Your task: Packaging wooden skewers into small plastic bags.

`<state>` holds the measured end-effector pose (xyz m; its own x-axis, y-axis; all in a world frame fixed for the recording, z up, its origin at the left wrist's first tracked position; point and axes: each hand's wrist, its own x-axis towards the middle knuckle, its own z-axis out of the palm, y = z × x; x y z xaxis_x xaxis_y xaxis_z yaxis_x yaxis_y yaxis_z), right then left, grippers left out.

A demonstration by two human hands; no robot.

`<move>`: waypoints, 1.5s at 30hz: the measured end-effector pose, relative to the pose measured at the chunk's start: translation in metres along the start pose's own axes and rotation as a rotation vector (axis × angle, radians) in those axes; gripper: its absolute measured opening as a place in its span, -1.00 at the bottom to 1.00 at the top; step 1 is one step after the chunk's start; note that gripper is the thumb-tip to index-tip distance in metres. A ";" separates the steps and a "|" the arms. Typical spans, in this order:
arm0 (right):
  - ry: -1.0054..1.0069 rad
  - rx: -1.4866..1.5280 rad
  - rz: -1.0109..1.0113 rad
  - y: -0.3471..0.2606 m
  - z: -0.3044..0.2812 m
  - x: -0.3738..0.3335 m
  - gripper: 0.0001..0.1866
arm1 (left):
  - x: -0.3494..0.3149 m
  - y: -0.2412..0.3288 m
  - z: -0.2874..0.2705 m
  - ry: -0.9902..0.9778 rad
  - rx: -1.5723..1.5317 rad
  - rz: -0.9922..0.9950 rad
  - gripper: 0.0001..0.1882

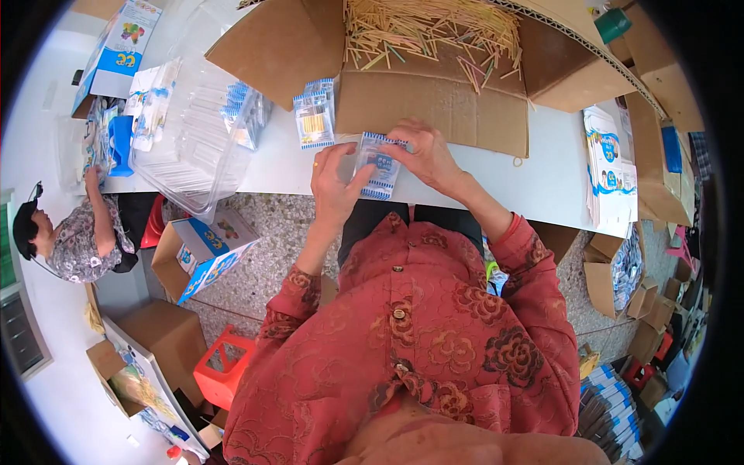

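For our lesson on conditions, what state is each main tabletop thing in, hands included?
Left hand: fingers bent at the small blue-white plastic packet.
Right hand: fingers pinching the packet's upper right corner.
Packet: held; whether sealed, cannot tell.
Large brown cardboard box: open, flaps spread.
Thin pastel sticks: loose, heaped in the box.
Blue-white packets with clear windows: filled, overlapping.
Clear plastic trays: open.
Flat blue-white printed sheets: stacked.
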<state>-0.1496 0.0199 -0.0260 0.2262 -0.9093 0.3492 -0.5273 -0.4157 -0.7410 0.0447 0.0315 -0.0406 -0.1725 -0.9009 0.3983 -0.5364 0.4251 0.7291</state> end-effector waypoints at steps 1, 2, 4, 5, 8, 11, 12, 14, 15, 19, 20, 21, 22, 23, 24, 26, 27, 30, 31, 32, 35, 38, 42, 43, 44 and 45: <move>-0.008 0.033 -0.021 -0.003 -0.004 0.001 -0.85 | 0.003 0.004 -0.002 -0.052 -0.043 -0.016 -0.63; -0.008 0.032 -0.021 -0.007 -0.008 0.002 -0.85 | 0.005 0.004 -0.003 -0.052 -0.044 -0.015 -0.63; -0.031 0.098 -0.032 -0.015 -0.013 0.003 -0.85 | 0.009 0.005 -0.003 -0.206 -0.215 -0.142 -0.79; -0.029 0.095 -0.029 -0.017 -0.015 0.003 -0.85 | 0.010 0.008 -0.004 -0.210 -0.218 -0.141 -0.79; -0.020 0.098 -0.067 -0.023 -0.022 0.003 -0.86 | 0.011 0.016 -0.005 -0.258 -0.252 -0.185 -0.87; -0.037 0.141 -0.054 -0.031 -0.031 0.002 -0.83 | 0.010 0.016 -0.004 -0.213 -0.295 -0.135 -0.90; -0.026 0.160 -0.009 -0.035 -0.034 0.002 -0.80 | 0.008 0.015 -0.003 -0.209 -0.384 -0.190 -0.91; -0.012 0.178 0.035 -0.042 -0.040 0.002 -0.77 | 0.008 0.015 -0.002 -0.205 -0.474 -0.242 -0.92; 0.051 0.142 -0.019 -0.046 -0.042 0.002 -0.74 | 0.008 0.015 -0.003 -0.201 -0.491 -0.242 -0.93; 0.154 0.002 -0.141 -0.052 -0.050 -0.004 -0.66 | 0.009 0.019 0.000 -0.171 -0.665 -0.327 -0.96; 0.157 -0.002 -0.139 -0.051 -0.051 -0.005 -0.66 | 0.009 0.019 0.001 -0.175 -0.667 -0.324 -0.96; 0.142 -0.025 -0.173 -0.050 -0.052 -0.006 -0.65 | 0.010 0.020 0.001 -0.189 -0.689 -0.352 -0.96; 0.128 -0.048 -0.208 -0.050 -0.053 -0.007 -0.64 | 0.010 0.020 0.002 -0.202 -0.711 -0.379 -0.95; 0.130 -0.051 -0.205 -0.050 -0.053 -0.007 -0.64 | 0.010 0.021 0.001 -0.206 -0.713 -0.378 -0.95; 0.140 -0.053 -0.202 -0.050 -0.053 -0.007 -0.63 | 0.010 0.022 0.001 -0.215 -0.768 -0.402 -0.94; 0.151 -0.058 -0.197 -0.053 -0.054 -0.005 -0.63 | 0.010 0.024 0.000 -0.226 -0.825 -0.427 -0.92; 0.128 0.052 -0.069 -0.058 -0.057 -0.004 -0.64 | 0.011 0.025 0.000 -0.231 -0.869 -0.416 -0.92; 0.077 0.233 0.069 -0.056 -0.059 0.001 -0.68 | 0.009 0.027 0.000 -0.306 -0.948 -0.446 -0.92; 0.046 0.307 0.076 -0.052 -0.059 0.003 -0.72 | 0.009 0.028 0.000 -0.373 -0.980 -0.488 -0.91; 0.050 0.304 0.078 -0.047 -0.060 0.004 -0.72 | 0.008 0.030 0.000 -0.377 -0.981 -0.487 -0.91; -0.284 0.487 0.188 -0.036 -0.060 0.002 -0.80 | 0.006 0.036 0.001 -0.376 -0.990 -0.558 -0.90; -0.245 0.434 0.213 -0.036 -0.058 -0.001 -0.84 | 0.006 0.039 0.002 -0.361 -0.980 -0.568 -0.92; -0.146 0.281 0.256 -0.039 -0.055 -0.002 -0.85 | 0.006 0.041 0.003 -0.287 -0.843 -0.528 -0.93; -0.106 0.231 0.253 -0.040 -0.055 -0.003 -0.86 | 0.007 0.043 0.004 -0.254 -0.748 -0.483 -0.91; -0.106 0.230 0.252 -0.040 -0.054 -0.003 -0.86 | 0.007 0.045 0.004 -0.253 -0.748 -0.481 -0.91; -0.078 0.230 0.219 -0.041 -0.052 -0.005 -0.86 | 0.007 0.047 0.005 -0.216 -0.698 -0.411 -0.90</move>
<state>-0.1717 0.0420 0.0326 0.1946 -0.9724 0.1286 -0.3737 -0.1947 -0.9069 0.0138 0.0446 -0.0065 -0.2680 -0.9627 -0.0379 0.0313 -0.0480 0.9984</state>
